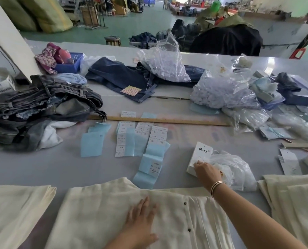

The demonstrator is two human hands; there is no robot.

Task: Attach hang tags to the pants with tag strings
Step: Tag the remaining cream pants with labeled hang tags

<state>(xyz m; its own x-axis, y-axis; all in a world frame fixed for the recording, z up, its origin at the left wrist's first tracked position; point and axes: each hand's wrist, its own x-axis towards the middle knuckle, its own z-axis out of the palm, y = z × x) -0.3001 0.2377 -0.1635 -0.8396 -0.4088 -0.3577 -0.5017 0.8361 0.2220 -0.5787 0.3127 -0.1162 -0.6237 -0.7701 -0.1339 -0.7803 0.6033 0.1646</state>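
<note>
Cream pants (pixel 99 209) lie flat, dark buttons showing

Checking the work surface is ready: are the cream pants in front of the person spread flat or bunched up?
Spread flat: the cream pants lie smooth on the table, and the left hand rests open on them.

Bare desk (pixel 47 164) lies open left of the label strips (pixel 140 141). On the right, a white box (pixel 199 159) and crumpled plastic bag (pixel 236 169) crowd the way, with a jeans heap (pixel 41 108) far left.
</note>
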